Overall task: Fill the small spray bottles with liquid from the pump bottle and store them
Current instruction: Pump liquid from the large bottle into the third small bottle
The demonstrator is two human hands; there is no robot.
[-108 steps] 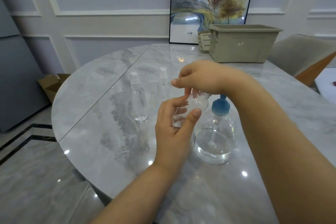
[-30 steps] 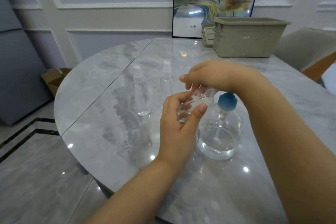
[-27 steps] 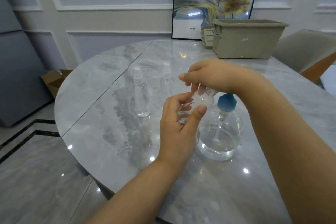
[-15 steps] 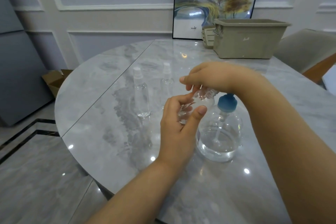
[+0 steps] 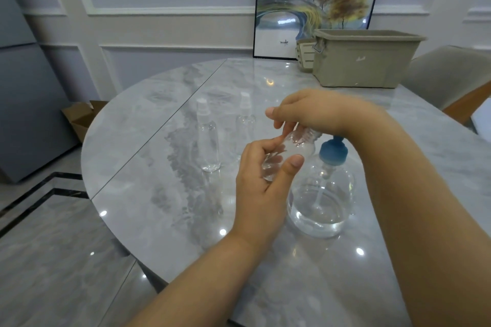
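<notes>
Round grey marble table (image 5: 159, 194) w/ glossy top, light glints on it, seam running diag. across. Left hand (image 5: 261, 188) gripped a small clear spray bottle (image 5: 285, 152), tilted, above the table just left of the pump bottle (image 5: 322, 194) (blue top, part full). Right hand (image 5: 313, 113) curled over the small bottle's neck; what it pinched was hidden. 2 capped spray bottles (image 5: 208, 141) stood further back. Beige bin (image 5: 364, 58) at far edge, framed picture (image 5: 313, 0) vs. panelled wall, chair (image 5: 451, 74) at right, cardboard box (image 5: 79, 117) on floor.
</notes>
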